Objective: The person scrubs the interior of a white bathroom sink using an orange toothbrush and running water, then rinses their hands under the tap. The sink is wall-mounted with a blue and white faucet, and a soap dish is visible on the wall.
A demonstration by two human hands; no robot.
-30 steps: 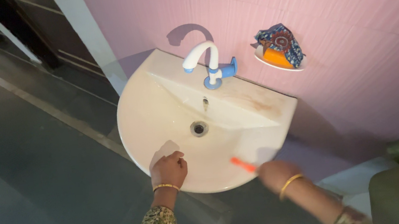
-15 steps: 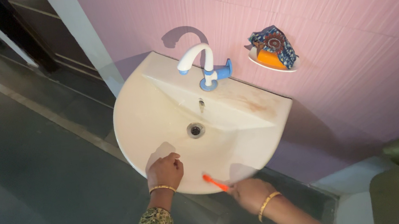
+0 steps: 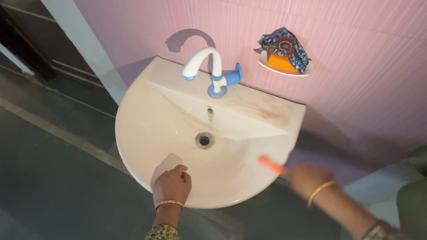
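Left hand: the left hand (image 3: 172, 185) rests on the front rim of the wash basin (image 3: 141, 127). The fingers are curled into a loose fist and hold nothing that I can see. A gold bangle sits on the wrist, and below it comes a sleeve with a flower pattern.

Right hand: the right hand (image 3: 305, 179) is blurred, just off the front right edge of the basin. It grasps an orange brush (image 3: 271, 165) by the handle. A gold bangle is on this wrist too.

Orange brush: its free end points up and to the left and lies over the front right rim of the basin. I cannot tell if the tip touches the rim, because the picture is blurred there.

Wash basin: white, rounded at the front, fixed to a pink wall (image 3: 373, 42). The drain (image 3: 204, 139) is in the middle of the bowl. Brownish stains show on the back ledge at the right.

Tap: a white curved tap (image 3: 200, 61) with a blue base and a blue handle stands at the back of the basin.

Soap dish: a white dish (image 3: 284, 71) on the wall, right of the tap, holds an orange soap (image 3: 281, 62) with a blue patterned cloth (image 3: 284, 42) over it.

Floor: dark grey, to the left and below the basin.
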